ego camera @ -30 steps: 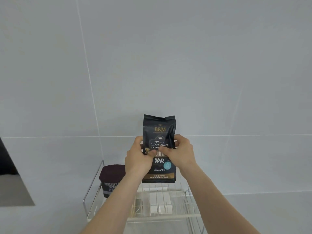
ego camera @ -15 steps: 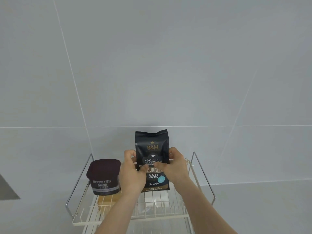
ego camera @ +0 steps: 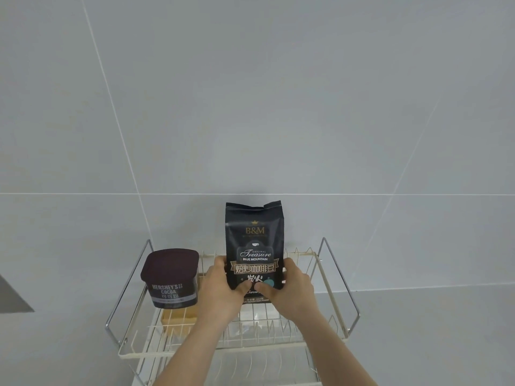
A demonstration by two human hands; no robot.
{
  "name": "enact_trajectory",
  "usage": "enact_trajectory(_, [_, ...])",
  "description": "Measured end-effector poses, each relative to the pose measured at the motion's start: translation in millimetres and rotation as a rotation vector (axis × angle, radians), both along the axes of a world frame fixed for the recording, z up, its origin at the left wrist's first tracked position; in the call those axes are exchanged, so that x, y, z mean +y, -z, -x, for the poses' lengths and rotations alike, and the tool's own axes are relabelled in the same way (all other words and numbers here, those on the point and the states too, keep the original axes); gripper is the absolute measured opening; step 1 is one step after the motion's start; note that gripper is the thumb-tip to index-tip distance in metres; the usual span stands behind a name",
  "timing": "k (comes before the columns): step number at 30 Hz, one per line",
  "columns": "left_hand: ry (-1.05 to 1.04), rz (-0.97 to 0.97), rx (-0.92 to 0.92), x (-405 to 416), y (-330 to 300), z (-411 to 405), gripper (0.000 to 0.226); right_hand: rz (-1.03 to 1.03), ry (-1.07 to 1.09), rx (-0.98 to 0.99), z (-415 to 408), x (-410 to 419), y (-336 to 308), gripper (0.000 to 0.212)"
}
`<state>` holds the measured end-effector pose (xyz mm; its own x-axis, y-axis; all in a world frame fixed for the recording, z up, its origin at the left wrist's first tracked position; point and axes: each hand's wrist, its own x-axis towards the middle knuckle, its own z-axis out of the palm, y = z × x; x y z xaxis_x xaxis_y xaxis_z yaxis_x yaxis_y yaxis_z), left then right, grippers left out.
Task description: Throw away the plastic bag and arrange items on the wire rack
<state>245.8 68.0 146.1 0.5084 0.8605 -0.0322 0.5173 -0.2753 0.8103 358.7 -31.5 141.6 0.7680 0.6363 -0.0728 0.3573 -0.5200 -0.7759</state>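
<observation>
Both my hands are on the tall black foil coffee-bean bag with gold and white lettering [ego camera: 254, 240], which stands upright on the top tier of the cream-coated wire rack with chrome side handles [ego camera: 338, 285]. My left hand [ego camera: 220, 291] wraps the bag's lower left edge, thumb pressed flat on the front panel. My right hand [ego camera: 292, 288] mirrors it on the lower right edge, thumb on the front beside the teal round sticker. Each grip is clenched on the bag; the two thumbs nearly meet at the middle of the label. The bag's base is hidden behind my hands, so I cannot tell whether it bears fully on the wires.

To the left of the bag, apart from it and just beside my left hand, a dark brown squarish plastic cocoa tub with a grey label band [ego camera: 170, 277] stands upright on the same tier. Something tan lies below it under the wires. Behind the rack, a pale grey tiled wall [ego camera: 250, 93]
</observation>
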Motion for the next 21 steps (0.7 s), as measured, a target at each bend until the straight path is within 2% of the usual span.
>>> enact_trajectory(4, [0.001,0.011,0.009,2.8,1.5,-0.3,0.054,0.038,0.038,-0.031,4.4,0.9,1.1,0.053])
enact_trajectory(15, [-0.018,-0.11,0.031,-3.3,9.1,-1.5,0.045,0.056,0.049,-0.089,8.7,-0.9,4.3,0.049])
enact_trajectory(21, [-0.035,-0.142,0.103,-8.4,-0.4,2.4,0.049,0.164,0.003,-0.169,8.6,-7.5,-0.1,0.055])
